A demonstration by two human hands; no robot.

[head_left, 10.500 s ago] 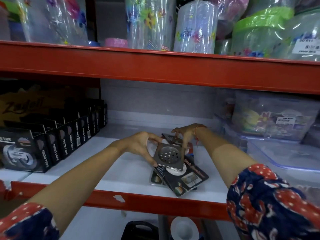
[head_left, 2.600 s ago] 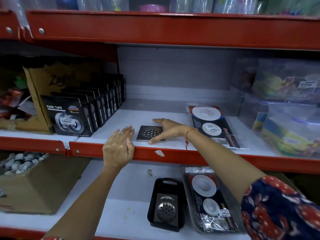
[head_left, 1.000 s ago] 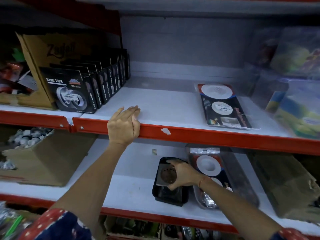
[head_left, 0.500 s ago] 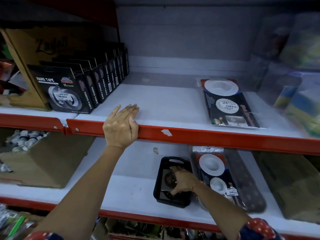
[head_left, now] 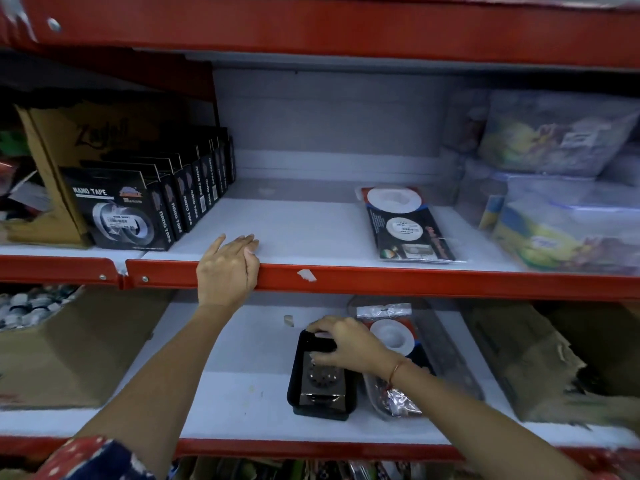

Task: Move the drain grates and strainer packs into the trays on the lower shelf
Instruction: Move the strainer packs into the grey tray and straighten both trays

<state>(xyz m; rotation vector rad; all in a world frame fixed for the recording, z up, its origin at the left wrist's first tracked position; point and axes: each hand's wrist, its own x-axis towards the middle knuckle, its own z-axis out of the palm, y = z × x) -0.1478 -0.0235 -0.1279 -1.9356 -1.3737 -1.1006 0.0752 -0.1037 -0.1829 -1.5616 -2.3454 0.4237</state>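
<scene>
One strainer pack (head_left: 408,221) is left above; grates (head_left: 322,379) are tray-laid (head_left: 294,382) under the right hand (head_left: 349,344), fingers spread, nothing gripped.

We note nano tape boxes (head_left: 138,209) far left on upper shelf; cardboard box (head_left: 65,344) below; plastic containers (head_left: 561,202) right.

The middle shelf (head_left: 311,233), white with a red front edge, carries a row of black tape boxes (head_left: 138,209) on the left, a strainer pack (head_left: 405,225) lying flat and clear tubs (head_left: 561,216) on the right. The lower shelf (head_left: 225,393) bears a black tray (head_left: 294,382), a clear tray (head_left: 460,368) just beside it and cardboard boxes (head_left: 69,351) at both ends.
</scene>
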